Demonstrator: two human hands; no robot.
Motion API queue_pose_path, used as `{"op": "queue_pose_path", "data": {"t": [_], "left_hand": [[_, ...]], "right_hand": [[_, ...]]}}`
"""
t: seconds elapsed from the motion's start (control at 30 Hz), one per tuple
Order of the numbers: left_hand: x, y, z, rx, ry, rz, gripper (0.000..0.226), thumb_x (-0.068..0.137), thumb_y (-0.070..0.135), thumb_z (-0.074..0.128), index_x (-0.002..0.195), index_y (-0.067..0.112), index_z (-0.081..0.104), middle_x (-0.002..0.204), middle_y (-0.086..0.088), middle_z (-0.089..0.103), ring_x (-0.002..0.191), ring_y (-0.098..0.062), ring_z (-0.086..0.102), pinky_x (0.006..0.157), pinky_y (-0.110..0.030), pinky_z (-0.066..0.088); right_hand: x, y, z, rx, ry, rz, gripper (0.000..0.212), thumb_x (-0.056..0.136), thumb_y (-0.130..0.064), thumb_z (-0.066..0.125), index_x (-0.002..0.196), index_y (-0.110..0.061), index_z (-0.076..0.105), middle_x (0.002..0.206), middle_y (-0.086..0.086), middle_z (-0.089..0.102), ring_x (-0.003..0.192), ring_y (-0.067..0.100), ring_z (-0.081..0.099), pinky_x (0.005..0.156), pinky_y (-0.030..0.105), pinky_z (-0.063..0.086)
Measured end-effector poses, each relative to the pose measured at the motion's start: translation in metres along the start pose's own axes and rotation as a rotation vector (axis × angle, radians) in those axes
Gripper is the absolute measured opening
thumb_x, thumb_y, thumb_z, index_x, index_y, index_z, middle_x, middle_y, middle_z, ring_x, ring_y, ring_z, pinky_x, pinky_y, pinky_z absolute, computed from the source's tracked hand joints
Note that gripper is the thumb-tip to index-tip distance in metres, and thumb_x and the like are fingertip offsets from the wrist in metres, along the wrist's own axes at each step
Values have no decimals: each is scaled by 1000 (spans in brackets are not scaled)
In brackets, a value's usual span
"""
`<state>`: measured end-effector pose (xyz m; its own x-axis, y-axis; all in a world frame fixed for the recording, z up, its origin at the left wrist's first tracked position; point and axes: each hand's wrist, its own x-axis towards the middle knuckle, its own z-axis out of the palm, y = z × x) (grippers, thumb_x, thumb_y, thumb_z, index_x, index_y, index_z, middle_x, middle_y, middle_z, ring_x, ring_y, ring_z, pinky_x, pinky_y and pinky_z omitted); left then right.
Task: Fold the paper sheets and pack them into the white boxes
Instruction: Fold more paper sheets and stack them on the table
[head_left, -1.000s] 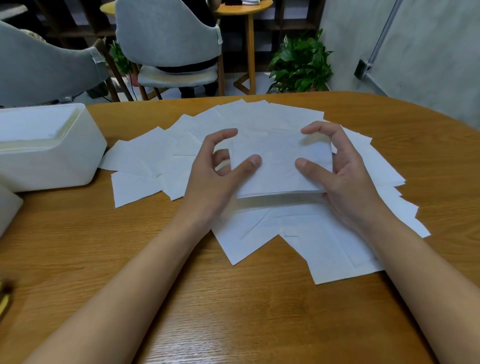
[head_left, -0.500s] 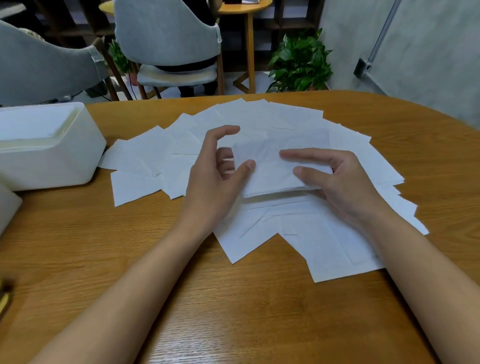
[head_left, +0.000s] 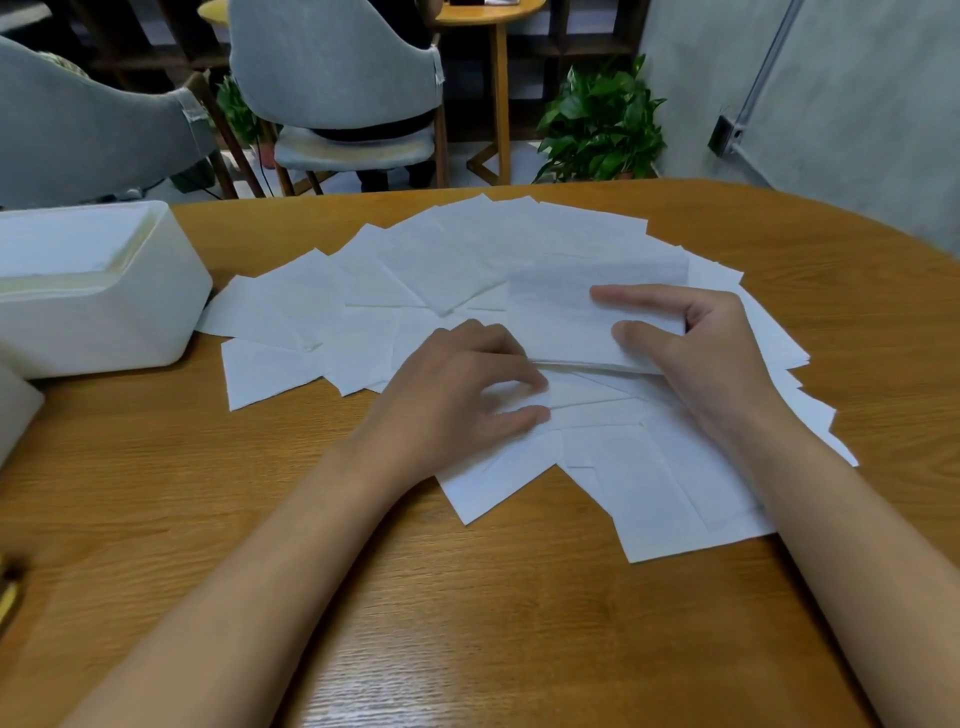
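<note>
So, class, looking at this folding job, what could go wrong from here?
The right hand pinches the folded white paper sheet at one end only, so its free end may spring open. The left hand rests on the overlapping loose white sheets, so it could drag or lift several together.

A wooden table (head_left: 467, 623) with a rounded edge filled the foreground. Behind it stood two grey chairs (head_left: 332, 62) (head_left: 78, 135), a small wooden side table (head_left: 500, 78) and a green potted plant (head_left: 602, 130) beside the grey wall (head_left: 857, 104).
</note>
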<state>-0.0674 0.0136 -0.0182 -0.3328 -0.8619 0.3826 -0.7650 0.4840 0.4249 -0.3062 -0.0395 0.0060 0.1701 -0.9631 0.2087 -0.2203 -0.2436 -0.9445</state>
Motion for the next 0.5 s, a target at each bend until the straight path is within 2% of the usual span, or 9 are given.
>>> {"op": "queue_pose_path", "data": {"t": [0.07, 0.17, 0.27, 0.33, 0.4, 0.43, 0.5], "left_hand": [[0, 4, 6, 63, 33, 51, 16, 94, 35, 74, 103, 26, 82, 103, 9, 71, 95, -15, 63, 81, -43, 51], [2, 7, 7, 110, 83, 117, 16, 97, 26, 65, 98, 18, 78, 95, 6, 72, 87, -19, 64, 72, -45, 52], [0, 14, 0, 47, 147, 96, 19, 98, 27, 56, 100, 15, 70, 89, 7, 68, 81, -13, 58, 73, -36, 47], [-1, 21, -7, -73, 214, 41, 12, 99, 23, 58, 99, 14, 67, 85, 11, 66, 73, -7, 55, 68, -28, 44], [-1, 24, -14, -227, 291, -22, 5, 99, 14, 65, 98, 12, 69, 86, 12, 68, 76, -4, 62, 68, -22, 47], [0, 24, -17, -285, 320, -57, 5, 99, 11, 67, 99, 12, 72, 89, 12, 71, 82, -4, 67, 72, -19, 49], [2, 23, -19, -378, 344, -143, 7, 100, 13, 70, 103, 14, 77, 96, 12, 75, 94, -4, 70, 80, -17, 51]], "right_hand": [[0, 2, 1, 20, -4, -12, 37, 92, 3, 70, 115, -25, 80, 115, -19, 77, 116, -1, 67, 106, 28, 52], [1, 5, 0, 53, 1, -28, 35, 94, 2, 70, 116, -23, 80, 117, -16, 77, 119, 4, 68, 110, 38, 52], [3, 6, -1, 66, -7, -44, 35, 95, 2, 69, 115, -24, 80, 119, -16, 77, 121, 4, 67, 112, 42, 51], [3, 6, 1, 85, -40, -41, 32, 96, -1, 67, 112, -25, 81, 120, -12, 77, 122, 8, 67, 113, 48, 49], [2, 4, 3, 182, -95, 6, 22, 96, -19, 65, 108, -23, 83, 119, -3, 78, 120, 15, 68, 110, 52, 50], [2, 2, 4, 263, -139, 58, 27, 96, -32, 62, 106, -20, 84, 118, 2, 78, 117, 19, 69, 104, 48, 52], [-1, 2, 6, 393, -248, 117, 49, 93, -58, 62, 107, -16, 83, 115, 11, 77, 111, 25, 72, 92, 42, 55]]}}
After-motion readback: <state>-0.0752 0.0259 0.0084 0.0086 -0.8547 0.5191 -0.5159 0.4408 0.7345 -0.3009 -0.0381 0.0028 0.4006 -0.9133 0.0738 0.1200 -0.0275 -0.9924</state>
